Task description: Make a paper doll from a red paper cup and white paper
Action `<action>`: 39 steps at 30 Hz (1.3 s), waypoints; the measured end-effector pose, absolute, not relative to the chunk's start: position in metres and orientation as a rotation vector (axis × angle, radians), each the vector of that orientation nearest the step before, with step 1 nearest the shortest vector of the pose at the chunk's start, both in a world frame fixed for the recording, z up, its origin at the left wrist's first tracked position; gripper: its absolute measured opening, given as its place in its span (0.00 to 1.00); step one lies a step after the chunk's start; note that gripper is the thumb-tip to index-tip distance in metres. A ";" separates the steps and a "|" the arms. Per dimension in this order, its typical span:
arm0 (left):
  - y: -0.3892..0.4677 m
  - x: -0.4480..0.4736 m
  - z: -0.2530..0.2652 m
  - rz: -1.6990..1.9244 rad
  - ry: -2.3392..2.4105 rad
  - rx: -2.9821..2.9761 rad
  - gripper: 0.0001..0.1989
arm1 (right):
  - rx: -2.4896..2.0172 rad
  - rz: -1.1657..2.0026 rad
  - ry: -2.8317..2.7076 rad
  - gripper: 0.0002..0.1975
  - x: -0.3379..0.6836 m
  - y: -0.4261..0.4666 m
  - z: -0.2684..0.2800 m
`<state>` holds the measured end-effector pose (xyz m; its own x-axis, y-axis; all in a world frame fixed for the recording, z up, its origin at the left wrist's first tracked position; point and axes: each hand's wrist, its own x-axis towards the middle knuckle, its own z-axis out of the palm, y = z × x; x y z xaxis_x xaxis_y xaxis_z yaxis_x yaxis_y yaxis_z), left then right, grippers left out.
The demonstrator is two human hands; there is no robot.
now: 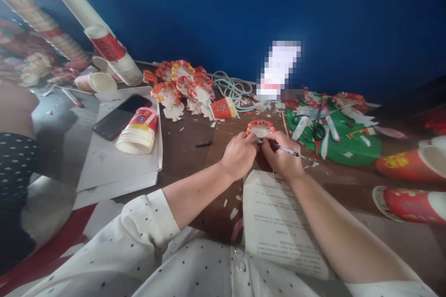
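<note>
apparently i'm mid pen-work: my right hand (288, 162) is clamped on the pen (287, 150), my left hand (240, 157), grip unclear, meets the red-rimmed cutout (260, 127) on the tabletop (184, 167); next probably calls for steadiness.

Printed lines on the paper sheet (275, 227), the handwritten mark on the white paper (121, 171) and yellow characters on the orange paper cup (400, 165) are illegible.

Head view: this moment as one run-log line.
left hand: at near edge of red-rimmed paper piece | right hand: holds pen at same edge | nearby: printed sheet, scissors on green mat
</note>
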<state>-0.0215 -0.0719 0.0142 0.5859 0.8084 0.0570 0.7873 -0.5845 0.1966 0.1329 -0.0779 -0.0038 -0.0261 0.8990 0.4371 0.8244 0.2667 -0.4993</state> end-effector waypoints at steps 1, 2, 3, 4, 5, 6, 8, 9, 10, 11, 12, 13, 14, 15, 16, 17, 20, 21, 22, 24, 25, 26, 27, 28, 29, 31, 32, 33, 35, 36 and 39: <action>-0.072 -0.022 0.014 0.209 1.347 2.661 0.15 | -1.551 0.136 -1.849 0.07 0.133 -0.078 -0.004; -0.072 -0.022 0.014 0.211 1.347 2.660 0.15 | -1.537 0.129 -1.848 0.07 0.133 -0.078 -0.003; -0.072 -0.022 0.014 0.218 1.348 2.660 0.15 | -1.522 0.116 -1.845 0.07 0.132 -0.079 -0.002; -0.072 -0.022 0.015 0.228 1.350 2.660 0.15 | -1.508 0.096 -1.834 0.08 0.133 -0.080 -0.002; -0.072 -0.022 0.015 0.238 1.349 2.660 0.14 | -1.499 0.071 -1.815 0.08 0.133 -0.080 -0.001; -0.072 -0.022 0.015 0.247 1.349 2.660 0.14 | -1.497 0.044 -1.791 0.09 0.134 -0.080 0.001; -0.073 -0.022 0.015 0.251 1.355 2.660 0.14 | -1.505 -0.007 -1.730 0.11 0.136 -0.080 0.003; -0.073 -0.022 0.015 0.248 1.358 2.662 0.14 | -1.507 -0.030 -1.701 0.12 0.137 -0.080 0.005; -0.073 -0.022 0.015 0.247 1.365 2.665 0.15 | -1.500 -0.051 -1.682 0.12 0.138 -0.079 0.006; -0.073 -0.022 0.015 0.248 1.369 2.670 0.15 | -1.487 -0.072 -1.674 0.12 0.140 -0.078 0.007; -0.073 -0.022 0.014 0.253 1.373 2.677 0.15 | -1.471 -0.091 -1.670 0.13 0.141 -0.077 0.007; -0.073 -0.022 0.014 0.259 1.375 2.686 0.15 | -1.459 -0.104 -1.673 0.13 0.141 -0.076 0.008; -0.073 -0.022 0.014 0.264 1.378 2.695 0.15 | -1.457 -0.111 -1.680 0.13 0.142 -0.075 0.008; -0.073 -0.022 0.014 0.265 1.384 2.703 0.15 | -1.466 -0.114 -1.687 0.13 0.143 -0.075 0.009; -0.072 -0.022 0.014 0.261 1.391 2.709 0.15 | -1.491 -0.114 -1.693 0.14 0.144 -0.074 0.009; -0.072 -0.022 0.014 0.252 1.399 2.713 0.14 | -1.528 -0.116 -1.701 0.14 0.145 -0.074 0.008; -0.072 -0.022 0.015 0.236 1.427 2.712 0.13 | -1.658 -0.168 -1.738 0.17 0.152 -0.071 0.007; -0.071 -0.022 0.015 0.235 1.435 2.712 0.12 | -1.702 -0.195 -1.755 0.18 0.156 -0.070 0.006; -0.071 -0.023 0.015 0.236 1.444 2.713 0.12 | -1.748 -0.222 -1.771 0.19 0.160 -0.069 0.006; -0.071 -0.023 0.015 0.242 1.455 2.718 0.11 | -1.842 -0.255 -1.810 0.22 0.167 -0.066 0.007; -0.071 -0.023 0.014 0.247 1.457 2.721 0.11 | -1.889 -0.260 -1.832 0.23 0.170 -0.064 0.008; -0.070 -0.023 0.014 0.257 1.461 2.724 0.11 | -1.932 -0.257 -1.859 0.24 0.172 -0.064 0.009; -0.070 -0.023 0.014 0.269 1.467 2.728 0.11 | -1.968 -0.251 -1.888 0.24 0.172 -0.063 0.010; -0.070 -0.024 0.013 0.281 1.473 2.734 0.11 | -1.994 -0.240 -1.920 0.24 0.173 -0.063 0.011; -0.069 -0.024 0.013 0.290 1.478 2.742 0.12 | -2.011 -0.226 -1.953 0.24 0.172 -0.063 0.012; -0.068 -0.024 0.013 0.302 1.488 2.755 0.13 | -2.020 -0.197 -2.016 0.24 0.169 -0.063 0.012; -0.068 -0.024 0.014 0.305 1.491 2.759 0.14 | -2.015 -0.185 -2.040 0.24 0.168 -0.063 0.012; -0.068 -0.024 0.014 0.308 1.495 2.761 0.14 | -2.008 -0.183 -2.051 0.24 0.167 -0.064 0.011; -0.069 -0.024 0.014 0.331 1.496 2.766 0.14 | -1.995 -0.198 -2.047 0.23 0.166 -0.064 0.009; -0.069 -0.025 0.014 0.357 1.493 2.769 0.14 | -1.986 -0.207 -2.032 0.24 0.166 -0.064 0.008; -0.069 -0.028 0.013 0.530 1.500 2.743 0.14 | -1.936 -0.237 -1.909 0.25 0.168 -0.063 0.006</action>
<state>-0.0284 -0.0689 0.0134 0.4966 0.8134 0.3029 0.8232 -0.5520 0.1330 0.1679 -0.0628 0.0058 0.0476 0.9160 0.3983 0.9856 0.0217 -0.1678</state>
